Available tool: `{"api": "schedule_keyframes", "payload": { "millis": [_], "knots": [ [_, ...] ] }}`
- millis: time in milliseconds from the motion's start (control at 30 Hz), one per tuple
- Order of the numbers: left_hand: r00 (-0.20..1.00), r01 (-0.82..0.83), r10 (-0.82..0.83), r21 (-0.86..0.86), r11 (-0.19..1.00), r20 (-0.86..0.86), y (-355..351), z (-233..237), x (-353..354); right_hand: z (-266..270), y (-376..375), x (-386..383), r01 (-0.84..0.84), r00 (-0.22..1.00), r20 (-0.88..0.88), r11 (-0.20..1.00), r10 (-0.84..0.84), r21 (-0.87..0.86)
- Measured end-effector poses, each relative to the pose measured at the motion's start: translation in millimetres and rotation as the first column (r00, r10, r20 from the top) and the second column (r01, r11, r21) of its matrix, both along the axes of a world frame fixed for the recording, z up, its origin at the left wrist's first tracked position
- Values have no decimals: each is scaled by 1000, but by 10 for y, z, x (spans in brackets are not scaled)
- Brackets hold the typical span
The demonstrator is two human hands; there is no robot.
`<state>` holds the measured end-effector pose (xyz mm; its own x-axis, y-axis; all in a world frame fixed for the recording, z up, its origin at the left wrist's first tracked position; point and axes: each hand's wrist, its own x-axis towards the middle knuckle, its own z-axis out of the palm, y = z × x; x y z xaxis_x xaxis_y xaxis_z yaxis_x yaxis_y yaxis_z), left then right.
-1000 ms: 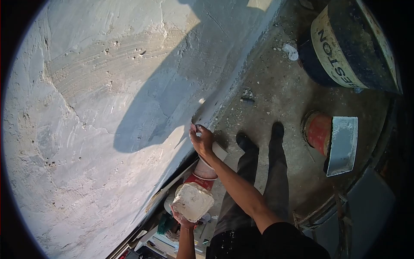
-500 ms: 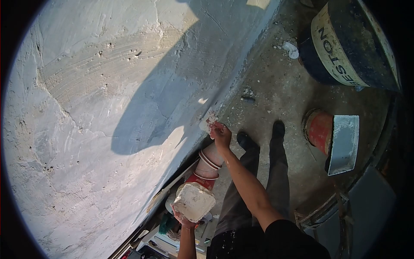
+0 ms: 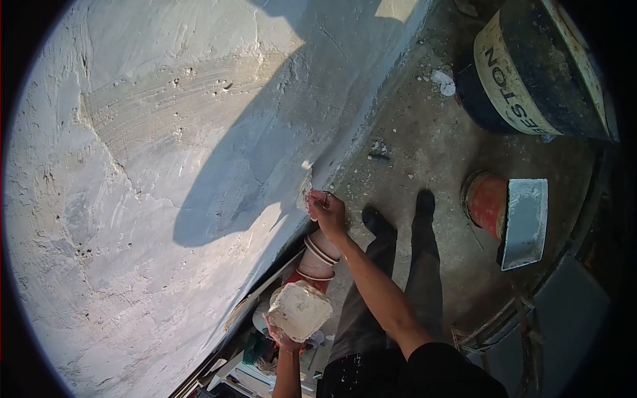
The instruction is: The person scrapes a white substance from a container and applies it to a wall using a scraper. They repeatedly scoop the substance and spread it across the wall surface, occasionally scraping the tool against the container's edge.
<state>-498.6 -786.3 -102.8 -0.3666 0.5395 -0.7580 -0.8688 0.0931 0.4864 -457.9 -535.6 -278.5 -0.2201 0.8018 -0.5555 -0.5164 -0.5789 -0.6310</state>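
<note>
My left hand [image 3: 284, 337] is closed on the underside of a squarish board [image 3: 300, 312] coated with wet, whitish plaster. In my right hand [image 3: 330, 215] is a small plaster-smeared scraper [image 3: 308, 194], its handle mostly hidden by my closed fingers. The blade is right at the lower part of the wall [image 3: 199, 146], close to where wall and floor meet. This wall is pale and rough, with cracks, pits and curved trowel marks. My shadow falls across its middle.
Stacked buckets [image 3: 318, 259] stand against the wall behind the board. A dark drum [image 3: 524, 73] with a cream band is at upper right. Below it, a grey rectangular tray [image 3: 526, 224] rests on a red bucket [image 3: 486, 205]. Debris dots the concrete floor [image 3: 411, 146].
My right hand has shifted slightly left and down, with the scraper now turned more edge-on beside the wall. The board in my left hand has barely moved. The view has shifted a little.
</note>
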Motion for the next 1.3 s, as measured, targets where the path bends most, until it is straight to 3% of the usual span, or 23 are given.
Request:
{"api": "schedule_keyframes", "payload": {
  "millis": [233,333,467,533,700,800,833,933,1033,1133,1167,1300],
  "knots": [
    [1000,19,-19,-24,1000,-1,-128,-65,-44,118,-59,-38,-133,972,220,961,78,244],
    [1000,18,-18,-21,1000,16,-101,-44,-23,309,-62,-37,-144,970,232,942,73,305],
    [999,13,-13,-13,1000,32,-83,-45,22,664,-26,170,-206,975,125,964,186,170],
    [999,4,-4,-1,1000,52,-73,-47,45,586,-125,212,-124,991,62,985,117,119],
    [997,-33,32,5,999,70,-85,-48,39,-32,-263,274,50,998,50,998,-48,-38],
    [998,-17,17,-3,1000,60,-88,-28,46,-512,-287,146,103,981,175,985,-77,-139],
    [999,-5,6,-18,1000,42,-88,-22,44,-824,-333,-39,104,933,347,994,-92,-15],
    [1000,1,-1,-49,999,13,-131,-25,32,-758,-183,-262,-82,855,518,995,38,63],
    [999,-30,32,-77,997,20,-173,-39,38,-213,54,-368,-118,829,557,989,48,90],
    [999,-48,49,-111,993,2,-226,-79,13,-212,-11,-442,-63,899,437,991,7,115],
    [999,-52,51,-121,991,-10,-236,-99,5,-213,-29,-413,-76,881,472,977,-28,201],
    [1000,6,-7,-87,996,-12,-249,-157,-24,-138,-68,-240,-189,928,361,956,99,224]
  ]
}}
